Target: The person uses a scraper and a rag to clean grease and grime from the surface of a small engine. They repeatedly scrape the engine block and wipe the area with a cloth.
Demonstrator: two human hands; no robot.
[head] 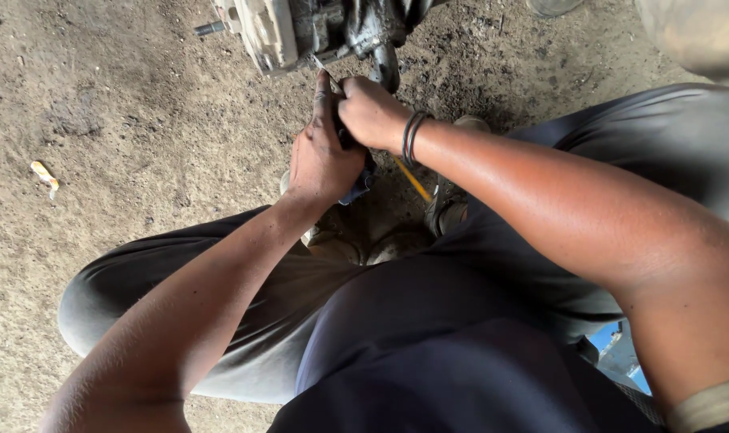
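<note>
Gripping a mostly hidden dark tool [356,180], both hands [320,156] [372,112] curl fingers shut beneath the cut-off greasy machine part [316,28].

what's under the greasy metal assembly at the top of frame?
Under the metal assembly: dark oil-stained dirt ground. Both hands, left hand and right hand, grip a dark-handled tool at its lower edge; the tool tip is hidden.

Both arms stretched forward, left hand [320,160] and right hand [370,112] pressed together up front, fingers curled tight, right wrist bent down a bit.
</note>
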